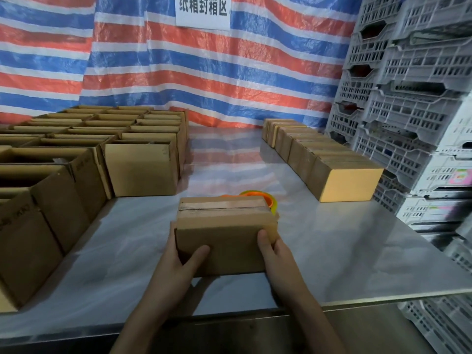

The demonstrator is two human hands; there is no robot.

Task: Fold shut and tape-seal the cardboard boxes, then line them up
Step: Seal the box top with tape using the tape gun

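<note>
A closed cardboard box (224,226) with a strip of tape along its top seam sits in the middle of the table, slightly raised at its near edge. My left hand (178,267) grips its left side, thumb on the front face. My right hand (273,254) grips its right side, thumb on the front face too. Behind the box an orange and yellow tape dispenser (263,198) is partly hidden. On the right a row of sealed boxes (319,159) stands lined up. On the left stand several open boxes (84,149).
The steel table (357,246) has its near edge just below my wrists. Stacked grey plastic crates (408,98) rise along the right side. A striped red, white and blue tarp (204,72) hangs behind, with a white sign (203,11) on it.
</note>
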